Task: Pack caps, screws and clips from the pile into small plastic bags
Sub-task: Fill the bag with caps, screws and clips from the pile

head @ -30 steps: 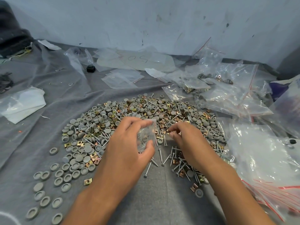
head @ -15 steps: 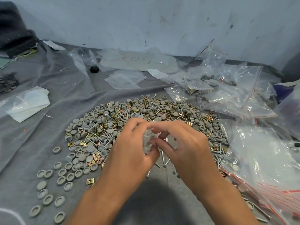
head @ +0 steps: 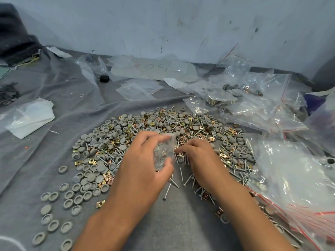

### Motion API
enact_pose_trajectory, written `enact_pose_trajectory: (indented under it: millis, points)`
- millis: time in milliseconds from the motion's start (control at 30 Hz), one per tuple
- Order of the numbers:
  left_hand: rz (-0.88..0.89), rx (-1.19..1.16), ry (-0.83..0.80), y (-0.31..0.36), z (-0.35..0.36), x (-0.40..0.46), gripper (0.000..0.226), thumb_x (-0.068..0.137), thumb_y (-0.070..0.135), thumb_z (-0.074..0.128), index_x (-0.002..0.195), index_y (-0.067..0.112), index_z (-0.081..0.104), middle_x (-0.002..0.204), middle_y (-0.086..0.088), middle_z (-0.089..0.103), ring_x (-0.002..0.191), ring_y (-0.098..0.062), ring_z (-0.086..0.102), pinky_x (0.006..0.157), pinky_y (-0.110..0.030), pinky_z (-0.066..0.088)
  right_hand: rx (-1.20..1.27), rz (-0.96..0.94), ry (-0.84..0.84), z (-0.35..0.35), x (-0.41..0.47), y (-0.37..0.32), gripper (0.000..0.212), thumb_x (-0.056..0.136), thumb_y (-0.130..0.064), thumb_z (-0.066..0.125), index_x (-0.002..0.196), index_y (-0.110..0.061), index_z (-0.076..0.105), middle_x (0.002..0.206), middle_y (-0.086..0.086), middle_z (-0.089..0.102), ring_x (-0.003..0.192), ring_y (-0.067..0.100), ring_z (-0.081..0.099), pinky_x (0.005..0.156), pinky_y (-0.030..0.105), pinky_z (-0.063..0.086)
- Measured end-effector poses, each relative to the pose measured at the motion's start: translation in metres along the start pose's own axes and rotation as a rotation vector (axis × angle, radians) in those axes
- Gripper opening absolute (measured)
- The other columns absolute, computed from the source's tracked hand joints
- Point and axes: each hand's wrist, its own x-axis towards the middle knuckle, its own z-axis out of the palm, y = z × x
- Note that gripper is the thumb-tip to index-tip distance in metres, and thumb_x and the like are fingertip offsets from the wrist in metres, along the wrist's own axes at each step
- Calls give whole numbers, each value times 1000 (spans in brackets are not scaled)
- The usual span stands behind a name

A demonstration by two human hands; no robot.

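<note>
Now the right hand (head: pixel 197 156) has dropped from the small plastic bag (head: pixel 164 153), pinched in the left hand (head: pixel 145 165), to the screws (head: pixel 183 178); its grip is hidden.

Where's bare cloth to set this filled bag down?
Bare grey cloth lies left of the pile, before the white wrapper. Another patch lies between the forearms, near edge. The right is crowded with plastic bags.

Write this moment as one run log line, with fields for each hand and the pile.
left hand: holds small plastic bag open | right hand: fingertips at bag mouth, grip hidden | pile: caps, screws, clips remain
</note>
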Motion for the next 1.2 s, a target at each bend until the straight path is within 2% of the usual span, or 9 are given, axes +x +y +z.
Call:
enact_pose_trajectory:
  millis: [200, 333, 433, 633, 800, 900, 1000, 1100, 1200]
  points:
    - [4, 16, -7, -1, 1, -1, 47, 86, 27, 71, 131, 31, 59, 115, 24, 49, 97, 9, 52, 89, -1, 36, -82, -11, -32, -2, -2, 5, 22, 101, -35, 57, 122, -39, 63, 121, -10, 54, 113, 15, 44, 91, 30, 42]
    - [6, 21, -16, -1, 1, -1, 47, 85, 32, 67, 132, 34, 57, 114, 26, 48, 91, 0, 55, 89, -9, 41, -56, 82, -54, -2, -3, 6, 15, 100, -44, 56, 114, -38, 60, 114, -10, 52, 111, 15, 45, 82, 30, 39]
    - [4, 22, -19, -1, 1, -1, 47, 86, 35, 65, 132, 35, 56, 114, 27, 47, 91, -6, 55, 86, -12, 43, -33, 130, -85, -3, -4, 6, 14, 100, -44, 55, 112, -36, 56, 110, -8, 50, 106, 17, 47, 76, 31, 38]
    - [-2, 35, -21, 0, 1, -1, 47, 86, 36, 65, 132, 35, 56, 113, 28, 47, 89, -8, 55, 87, -6, 41, 20, 152, -147, -10, -5, 7, 8, 101, -30, 58, 104, -30, 50, 102, -3, 57, 93, 19, 55, 79, 39, 51]
    - [-3, 41, -30, 0, 1, -1, 47, 87, 37, 65, 133, 36, 55, 114, 27, 47, 93, -6, 55, 87, -4, 39, 97, 211, -153, -11, -5, 10, 18, 101, -25, 58, 113, -26, 45, 94, -4, 61, 86, 17, 57, 77, 39, 52]
    - [-4, 28, -27, 0, 1, -1, 47, 87, 35, 65, 133, 34, 56, 113, 27, 47, 92, -5, 55, 87, -5, 40, 110, 229, -175, -10, -4, 14, 20, 102, -26, 57, 120, -25, 51, 105, -5, 63, 91, 12, 58, 80, 30, 50]
    - [-9, 14, -14, 0, 0, -1, 47, 86, 35, 64, 133, 33, 57, 113, 27, 48, 89, -3, 55, 87, -2, 37, 201, 265, -151, -23, -4, 21, 18, 102, -27, 56, 120, -32, 59, 105, -16, 59, 87, -3, 55, 71, 16, 45]
    - [-3, 15, -18, 0, 0, -1, 47, 87, 36, 63, 134, 34, 56, 114, 27, 47, 91, 2, 54, 84, -2, 40, 181, 240, -114, -36, -5, 29, 13, 99, -28, 62, 108, -37, 67, 106, -15, 60, 89, 0, 57, 73, 15, 45]
    - [6, 23, -22, -1, 2, -1, 47, 88, 37, 64, 134, 36, 55, 115, 28, 47, 96, 6, 53, 80, -4, 42, 173, 209, -220, -35, -9, 27, 10, 93, -26, 70, 97, -35, 67, 102, -14, 61, 87, -1, 58, 70, 14, 46]
